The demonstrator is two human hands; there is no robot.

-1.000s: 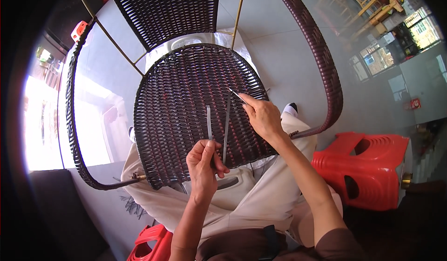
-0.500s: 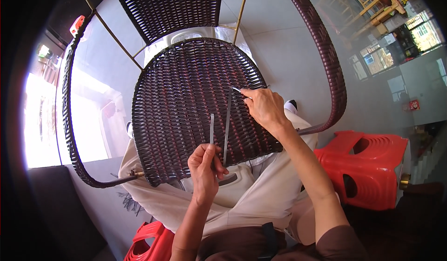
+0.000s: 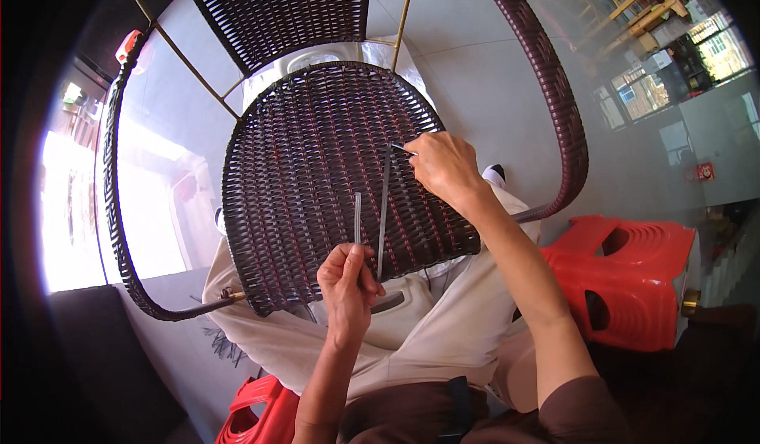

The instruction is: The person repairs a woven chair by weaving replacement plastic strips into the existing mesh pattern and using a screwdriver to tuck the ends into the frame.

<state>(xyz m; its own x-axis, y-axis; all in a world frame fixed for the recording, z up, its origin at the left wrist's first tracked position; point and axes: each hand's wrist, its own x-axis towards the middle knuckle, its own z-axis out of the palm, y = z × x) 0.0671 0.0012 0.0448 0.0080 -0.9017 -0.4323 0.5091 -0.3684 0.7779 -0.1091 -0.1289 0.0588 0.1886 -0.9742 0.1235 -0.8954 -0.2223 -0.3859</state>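
A dark brown woven chair seat [image 3: 317, 167] spans the middle in front of my lap. My left hand [image 3: 345, 286] is closed near its front edge, with the free end of a flat grey strip [image 3: 358, 216] standing up from the thumb and fingers. Beside it, a second length of grey strip [image 3: 383, 214] runs over the weave toward my right hand; whether the two lengths join is hidden. My right hand [image 3: 445, 165] is closed over the seat's right half, gripping a thin metal tool [image 3: 404, 150]. Its tip meets the far end of that strip; the handle is hidden in my fist.
Brown woven armrests [image 3: 546, 64] curve around both sides, and the woven backrest [image 3: 277, 9] rises at the far end. A red plastic stool [image 3: 633, 242] lies on the right, another red stool [image 3: 265, 412] at the lower left. Dark loose strips [image 3: 224, 345] lie on the floor.
My right hand and the tool have shifted slightly up and to the left, and the tool's angle has changed a little. My left hand keeps its hold on the strip.
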